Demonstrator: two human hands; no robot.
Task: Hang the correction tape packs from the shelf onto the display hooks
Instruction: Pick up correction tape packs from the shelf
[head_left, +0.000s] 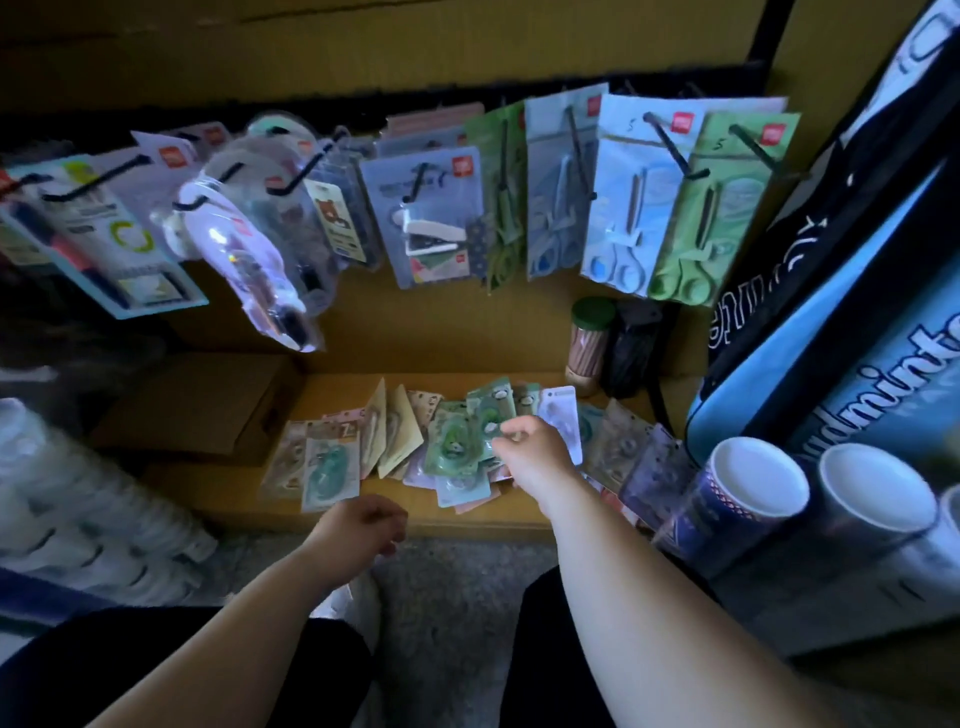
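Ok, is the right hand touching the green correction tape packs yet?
Touching. The head view shows the right hand pinching the green correction tape packs at their edge, with no gap.

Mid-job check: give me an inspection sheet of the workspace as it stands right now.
Surface: yellow-brown shelf, dimly lit.
Job's things: correction tape packs fanned, overlapping, on the shelf; display hooks above carry scissors packs and a stapler pack.
Clutter: green-lidded jar, cardboard box, paper cup stacks.
Grippers: right hand grips a green pack; left hand loosely curled, empty.
Cables: nothing seen.
Surroundings: badminton bag at right.
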